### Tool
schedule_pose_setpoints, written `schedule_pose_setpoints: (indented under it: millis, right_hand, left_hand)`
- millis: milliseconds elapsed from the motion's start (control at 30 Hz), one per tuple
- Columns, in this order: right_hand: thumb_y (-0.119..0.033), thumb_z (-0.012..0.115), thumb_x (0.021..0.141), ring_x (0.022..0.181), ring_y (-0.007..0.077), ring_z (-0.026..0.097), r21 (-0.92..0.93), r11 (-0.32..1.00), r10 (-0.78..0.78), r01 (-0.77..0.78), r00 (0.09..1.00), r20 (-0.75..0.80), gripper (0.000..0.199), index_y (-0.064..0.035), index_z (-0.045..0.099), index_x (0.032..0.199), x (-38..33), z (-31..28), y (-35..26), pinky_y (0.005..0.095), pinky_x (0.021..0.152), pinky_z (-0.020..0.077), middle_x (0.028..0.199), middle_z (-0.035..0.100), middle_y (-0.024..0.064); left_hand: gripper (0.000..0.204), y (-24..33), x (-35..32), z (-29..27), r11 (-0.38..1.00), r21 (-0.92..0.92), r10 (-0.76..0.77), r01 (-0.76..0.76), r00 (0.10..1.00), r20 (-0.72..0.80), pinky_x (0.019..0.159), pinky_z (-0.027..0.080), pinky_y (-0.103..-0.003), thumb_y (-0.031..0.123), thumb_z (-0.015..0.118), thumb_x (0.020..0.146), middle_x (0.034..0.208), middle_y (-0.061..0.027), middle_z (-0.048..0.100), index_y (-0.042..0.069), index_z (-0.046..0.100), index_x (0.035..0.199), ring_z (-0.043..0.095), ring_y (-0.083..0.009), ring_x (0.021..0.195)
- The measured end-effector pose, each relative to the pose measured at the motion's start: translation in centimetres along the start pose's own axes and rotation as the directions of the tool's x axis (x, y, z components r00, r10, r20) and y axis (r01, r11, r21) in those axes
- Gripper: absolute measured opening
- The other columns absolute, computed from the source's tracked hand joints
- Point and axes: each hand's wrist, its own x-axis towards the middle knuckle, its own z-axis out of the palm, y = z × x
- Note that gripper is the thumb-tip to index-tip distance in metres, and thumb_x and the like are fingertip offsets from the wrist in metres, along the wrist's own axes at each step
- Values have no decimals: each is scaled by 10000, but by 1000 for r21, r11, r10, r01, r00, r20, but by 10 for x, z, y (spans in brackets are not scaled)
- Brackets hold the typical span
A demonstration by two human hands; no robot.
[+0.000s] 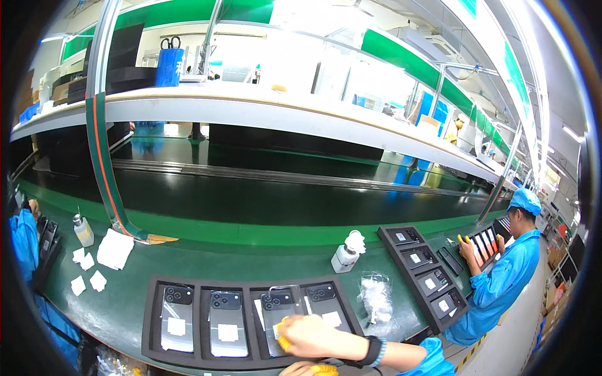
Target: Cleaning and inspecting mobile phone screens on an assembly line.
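Black foam tray [150,319]: set at the near edge of the green bench [207,257], four slots in a row, each filled with a smartphone laid back-up, camera cluster toward the far side. A white label is seen on the back of each.

Third smartphone [276,313] from the left: lying in its slot, partly covered by the right hand [310,336]. The hand is brought in from the lower right, laid flat over the phone's lower part, fingers in yellow finger cots [283,342]; a dark wristband and blue sleeve are worn. Whether anything is pinched under it cannot be told.

Left hand [310,370]: only partly seen at the lower edge, yellow-tipped, just in front of the tray; open or closed cannot be told.

Crumpled clear plastic bag [376,294]: just right of the tray.

White dispenser bottle [345,257]: behind the tray's right end, topped by a white wipe.

Second bottle [83,230] and white wipes [113,249]: toward the bench's left end.

Second black tray [464,302]: at the right end, holding phones, attended by a co-worker in blue coat and cap [501,282].
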Motion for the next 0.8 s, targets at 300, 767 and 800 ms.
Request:
schedule_pose_setpoints:
  millis: [300, 767, 800]
  right_hand:
    - [-189, 616, 691, 767, 427, 622, 234, 972, -106, 6, 903, 416, 282, 50, 614, 842, 32, 11, -3, 474, 699, 509, 792, 629, 255]
    - [-195, 632, 752, 898, 395, 609, 174, 983, -31, -54, 893, 449, 258, 40, 618, 858, 45, 7, 9, 453, 775, 496, 927, 622, 241]
    - [-209, 628, 758, 900, 398, 608, 174, 983, -36, -55, 875, 484, 275, 45, 616, 863, 46, 1, 7, 455, 778, 495, 920, 623, 242]
  left_hand:
    - [184, 5, -16, -63, 979, 126, -120, 159, 954, -274, 718, 491, -336, 37, 719, 699, 903, -53, 678, 60, 666, 874, 634, -233, 778]
    - [79, -18, -29, -98, 918, 225, -204, 325, 877, -434, 699, 489, -355, 8, 669, 782, 893, -121, 665, 19, 648, 857, 628, -290, 797]
    - [78, -17, -30, -99, 917, 224, -207, 329, 875, -438, 702, 490, -356, 6, 669, 782, 895, -123, 664, 18, 647, 856, 628, -292, 800]
